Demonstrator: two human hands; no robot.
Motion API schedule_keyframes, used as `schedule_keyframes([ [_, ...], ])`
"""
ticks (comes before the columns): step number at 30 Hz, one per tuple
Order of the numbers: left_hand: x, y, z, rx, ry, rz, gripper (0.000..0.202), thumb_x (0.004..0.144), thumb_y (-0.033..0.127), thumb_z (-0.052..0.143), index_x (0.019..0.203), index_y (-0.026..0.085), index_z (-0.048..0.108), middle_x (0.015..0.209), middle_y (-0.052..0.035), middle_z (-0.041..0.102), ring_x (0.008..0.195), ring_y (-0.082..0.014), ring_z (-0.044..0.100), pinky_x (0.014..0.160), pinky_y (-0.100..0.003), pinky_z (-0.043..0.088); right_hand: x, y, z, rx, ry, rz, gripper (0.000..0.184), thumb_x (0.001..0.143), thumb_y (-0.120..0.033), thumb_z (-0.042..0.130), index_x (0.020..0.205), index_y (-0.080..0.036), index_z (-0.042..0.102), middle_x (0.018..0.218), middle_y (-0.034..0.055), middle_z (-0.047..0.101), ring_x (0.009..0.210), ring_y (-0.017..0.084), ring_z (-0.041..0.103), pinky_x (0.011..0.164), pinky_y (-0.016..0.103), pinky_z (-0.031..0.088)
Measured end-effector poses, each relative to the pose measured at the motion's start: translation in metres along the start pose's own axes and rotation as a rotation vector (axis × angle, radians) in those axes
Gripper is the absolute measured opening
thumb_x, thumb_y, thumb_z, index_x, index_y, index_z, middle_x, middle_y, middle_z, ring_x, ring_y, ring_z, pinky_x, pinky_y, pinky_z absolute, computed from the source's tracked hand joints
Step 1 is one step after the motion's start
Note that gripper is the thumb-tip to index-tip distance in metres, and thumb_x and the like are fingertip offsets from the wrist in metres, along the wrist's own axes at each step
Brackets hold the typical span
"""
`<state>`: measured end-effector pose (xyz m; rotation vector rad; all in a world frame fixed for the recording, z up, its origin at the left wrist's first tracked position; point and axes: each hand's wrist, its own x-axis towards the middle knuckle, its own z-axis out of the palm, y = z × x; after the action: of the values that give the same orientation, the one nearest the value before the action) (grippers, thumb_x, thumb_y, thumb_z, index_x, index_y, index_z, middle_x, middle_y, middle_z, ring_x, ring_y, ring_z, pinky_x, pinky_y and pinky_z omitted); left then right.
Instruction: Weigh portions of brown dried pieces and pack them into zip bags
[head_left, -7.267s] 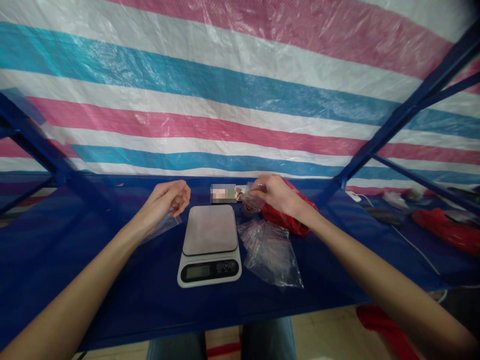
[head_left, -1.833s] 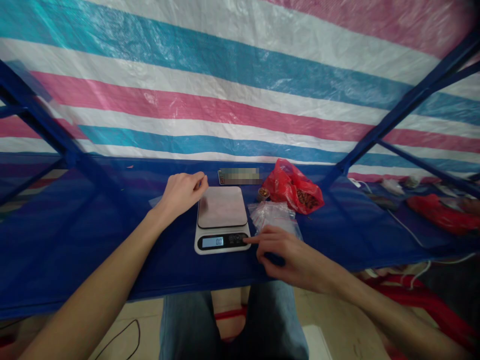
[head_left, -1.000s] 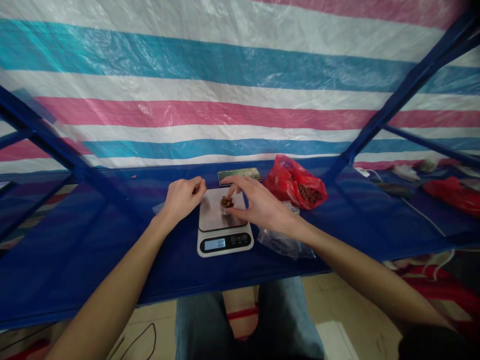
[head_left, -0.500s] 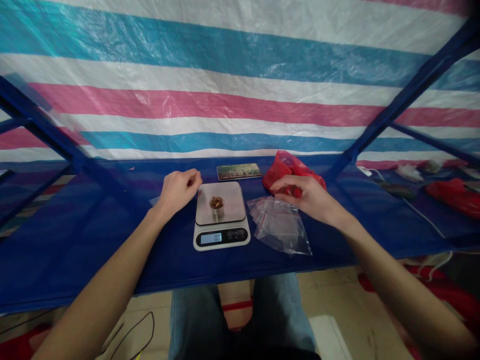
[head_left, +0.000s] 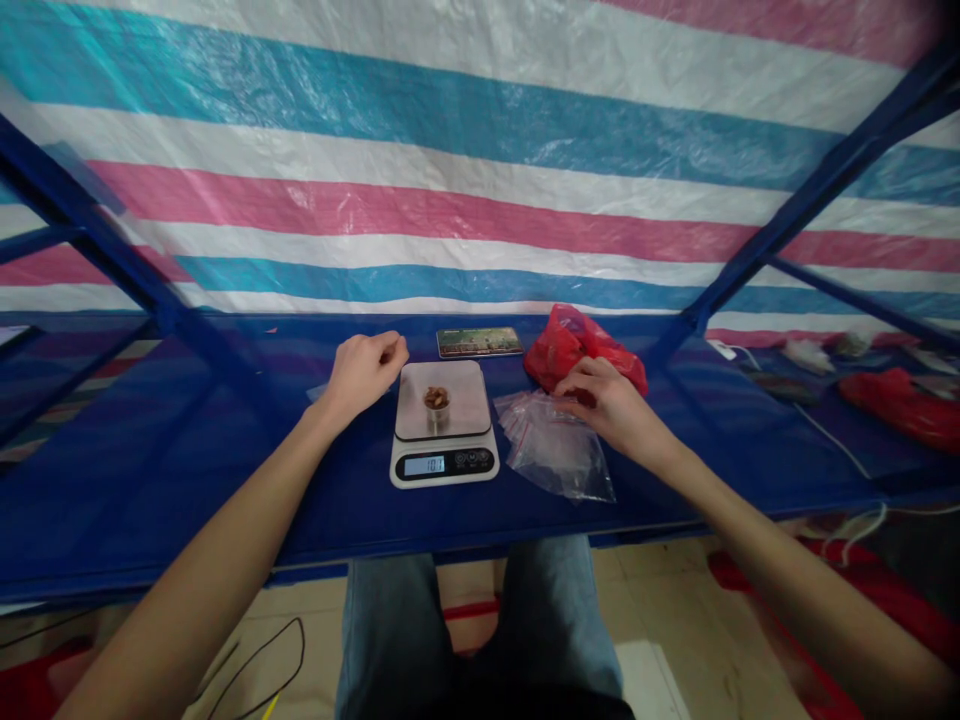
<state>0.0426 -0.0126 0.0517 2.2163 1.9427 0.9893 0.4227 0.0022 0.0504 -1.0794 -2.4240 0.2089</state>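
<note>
Risk first: the small cup [head_left: 436, 405] of brown pieces stands alone on the scale [head_left: 444, 425], just right of my left hand [head_left: 365, 365]. My knuckles sit almost against the platter edge. A lean there could, I judge, skew the lit reading or tip the cup.

Second risk: my right hand [head_left: 609, 405] lies across the far end of the clear zip bags [head_left: 555, 450]. The plastic is slick, so a dragged wrist could slide them toward the near edge of the counter [head_left: 225, 450].

Left fingers: clenched in a loose fist, resting on the counter. Whether they pinch anything, cannot tell.

Right fingers: bent, tips at the mouth of the red bag [head_left: 581, 345] just beyond them. Grip hidden, cannot tell.

A card [head_left: 480, 342] lies beyond the scale.
</note>
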Motion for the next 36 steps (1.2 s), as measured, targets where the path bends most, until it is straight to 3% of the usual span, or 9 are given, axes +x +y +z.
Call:
schedule_keyframes([
  [3,0.000,0.001,-0.002,-0.028,0.009,0.001,0.036,0.095,0.037,0.044,0.062,0.023,0.046,0.055,0.0028,0.041,0.053,-0.0146,0.035,0.062,-0.032,0.025,0.004,0.001,-0.001,0.059,-0.021,0.001,0.012,0.088,-0.020,0.076,0.077,-0.021,0.070,0.088,0.0063,0.068,0.087,0.025,0.063,0.081,0.039,0.048],
  [12,0.001,0.009,-0.014,-0.193,0.040,0.014,0.037,0.097,0.034,0.043,0.066,0.020,0.058,0.057,0.0011,0.054,0.056,-0.0137,0.048,0.062,-0.029,0.035,0.009,0.001,-0.004,0.027,-0.102,0.010,0.014,0.086,-0.019,0.076,0.073,-0.020,0.071,0.080,0.0057,0.068,0.082,0.024,0.062,0.077,0.037,0.046],
  [15,0.002,0.035,-0.029,-0.276,-0.006,0.071,0.039,0.101,0.037,0.041,0.076,0.019,0.064,0.067,-0.0006,0.064,0.064,-0.0148,0.057,0.064,-0.027,0.041,0.019,-0.023,-0.027,0.044,-0.049,-0.075,0.015,0.091,-0.021,0.072,0.076,-0.021,0.069,0.080,0.0050,0.070,0.082,0.024,0.063,0.079,0.039,0.047],
  [17,0.006,0.059,-0.039,-0.401,-0.147,0.194,0.030,0.099,0.042,0.052,0.095,0.019,0.071,0.090,-0.0034,0.074,0.083,-0.0179,0.066,0.075,-0.029,0.048,0.029,-0.048,-0.046,0.065,0.008,-0.157,0.016,0.095,-0.024,0.069,0.079,-0.022,0.068,0.081,0.0038,0.071,0.083,0.023,0.063,0.082,0.040,0.048],
  [20,0.015,0.092,-0.048,-0.564,-0.364,0.383,0.043,0.088,0.043,0.074,0.125,0.022,0.067,0.128,-0.0075,0.072,0.117,-0.0245,0.066,0.099,-0.036,0.050,0.047,-0.089,-0.067,0.063,0.087,-0.228,0.013,0.096,-0.026,0.069,0.083,-0.023,0.068,0.085,0.0041,0.072,0.084,0.024,0.063,0.081,0.040,0.048],
  [23,0.025,0.109,-0.048,-0.607,-0.426,0.471,0.041,0.088,0.030,0.072,0.128,0.021,0.066,0.132,-0.0083,0.071,0.122,-0.0269,0.064,0.106,-0.040,0.048,0.059,-0.118,-0.069,0.075,0.151,-0.276,0.008,0.095,-0.024,0.067,0.088,-0.023,0.069,0.090,0.0050,0.073,0.090,0.025,0.065,0.083,0.040,0.050],
  [28,0.024,0.103,-0.050,-0.592,-0.422,0.503,0.036,0.088,0.008,0.048,0.116,0.019,0.069,0.116,-0.0055,0.075,0.109,-0.0237,0.068,0.098,-0.039,0.052,0.065,-0.130,-0.050,0.072,0.176,-0.348,0.020,0.099,-0.016,0.056,0.108,-0.022,0.073,0.101,0.0053,0.076,0.088,0.023,0.069,0.082,0.037,0.053],
  [32,0.015,0.094,-0.062,-0.429,-0.367,0.514,0.051,0.088,0.006,0.046,0.134,0.024,0.060,0.134,-0.0065,0.069,0.124,-0.0243,0.063,0.106,-0.040,0.047,0.068,-0.131,-0.039,0.068,0.002,-0.364,0.037,0.095,-0.010,0.058,0.126,-0.025,0.071,0.119,0.0060,0.075,0.102,0.027,0.071,0.091,0.042,0.055],
  [36,0.011,0.092,-0.072,-0.095,-0.318,0.526,0.033,0.085,0.011,0.057,0.115,0.022,0.063,0.113,-0.0078,0.071,0.109,-0.0268,0.065,0.094,-0.039,0.048,0.074,-0.141,-0.033,0.071,-0.124,-0.462,0.045,0.095,-0.012,0.063,0.137,-0.027,0.066,0.138,0.0095,0.067,0.128,0.031,0.062,0.107,0.051,0.050],
])
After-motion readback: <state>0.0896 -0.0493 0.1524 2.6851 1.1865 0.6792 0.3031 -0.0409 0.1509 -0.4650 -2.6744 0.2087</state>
